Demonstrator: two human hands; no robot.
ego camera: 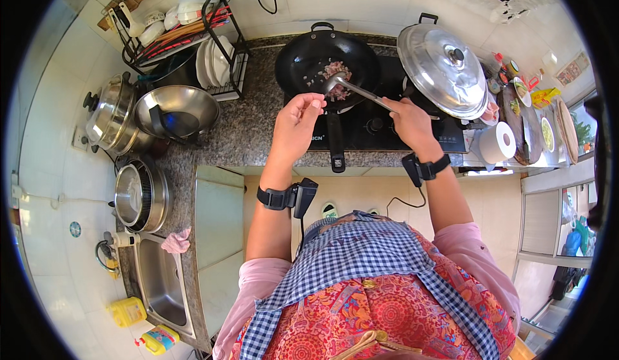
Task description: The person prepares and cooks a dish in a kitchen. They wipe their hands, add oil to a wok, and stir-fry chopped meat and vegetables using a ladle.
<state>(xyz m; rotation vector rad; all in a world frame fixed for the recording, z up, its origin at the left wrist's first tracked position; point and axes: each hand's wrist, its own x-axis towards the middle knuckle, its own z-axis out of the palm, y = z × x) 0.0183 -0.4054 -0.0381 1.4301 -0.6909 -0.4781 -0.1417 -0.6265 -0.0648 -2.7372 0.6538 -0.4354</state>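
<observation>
A black wok (299, 60) sits on the black cooktop (377, 140), its long handle pointing back towards me. Small pieces of pink chopped meat (337, 68) lie in its middle. My right hand (411, 120) is shut around the handle of a metal ladle (363, 92), whose bowl is over the meat. Beside that bowl, above the wok's near rim, my left hand (297, 123) is raised with thumb and fingertips drawn together. Whether something small is pinched there cannot be seen.
A large metal lid (442, 70) leans right of the wok. Beyond it are a paper roll (498, 143), a round chopping board (521, 113) and bottles. Leftward stand a dish rack (232, 65), a steel wok (193, 104), stacked basins (162, 200) and a sink (162, 278).
</observation>
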